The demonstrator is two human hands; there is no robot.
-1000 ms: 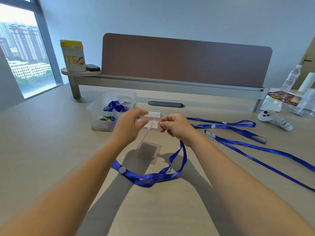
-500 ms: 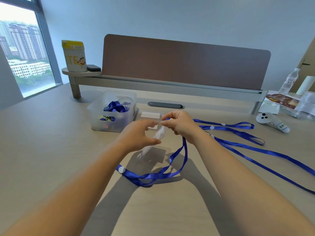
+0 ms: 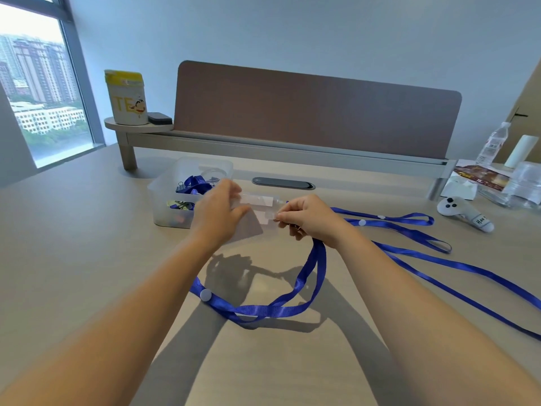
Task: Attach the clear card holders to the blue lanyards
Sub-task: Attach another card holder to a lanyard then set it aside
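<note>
clear flat plastic card holder [image 3: 257, 210], held above the pale wooden table [image 3: 73, 259] between my two hands, just in front of the translucent plastic storage box [image 3: 164, 206]. my left hand [image 3: 218, 213] closes on the holder's left edge, thumb in front and fingers behind. my right hand [image 3: 307, 219] pinches the holder's right end between thumb and forefinger, the remaining fingers curled around the end of a blue ribbon lanyard [image 3: 278, 307]; whether its clip is engaged with the holder cannot be told, as my fingers cover it. the lanyard hangs from my right hand and loops onto the table below my wrists, a white round button [image 3: 205, 295] on it near my left forearm. the box holds more blue lanyards and metal clips. further blue lanyards [image 3: 409, 247] lie stretched across the table to the right. beyond them rests a white handheld controller [image 3: 462, 210]. at the table's far edge stand a brown divider panel [image 3: 316, 112] and, on a small raised shelf, a yellow-lidded white canister [image 3: 126, 98].
</note>
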